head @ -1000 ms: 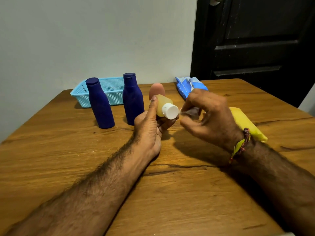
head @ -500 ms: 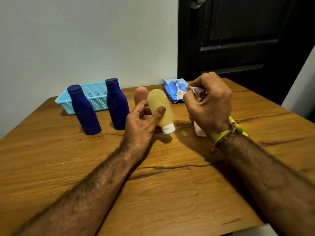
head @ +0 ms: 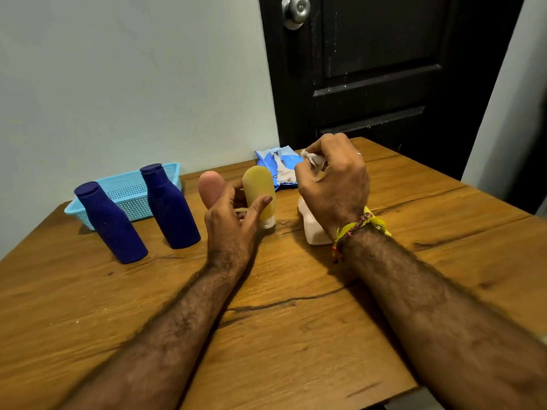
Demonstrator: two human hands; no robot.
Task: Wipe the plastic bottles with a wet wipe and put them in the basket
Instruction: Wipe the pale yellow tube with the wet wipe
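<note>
My left hand (head: 233, 223) grips a small yellow bottle (head: 258, 189), which stands cap-down with its white cap on the table. My right hand (head: 334, 182) is raised to the right of it, fingers closed on a crumpled white wet wipe (head: 313, 158). A pink bottle (head: 210, 187) stands just behind my left hand. Two dark blue bottles (head: 111, 223) (head: 170, 207) stand upright further left. Behind them, against the wall, sits the light blue basket (head: 124, 192). A white bottle (head: 313, 232) is partly hidden under my right wrist.
A blue wet wipe pack (head: 279, 167) lies open at the table's far edge, behind my hands. The wooden table (head: 296, 335) ends at the right and near edges. A black door (head: 384, 69) stands beyond the table.
The yellow bottle was turned from lying sideways in my left hand to standing cap-down on the table. My right hand rose with the wipe toward the pack.
</note>
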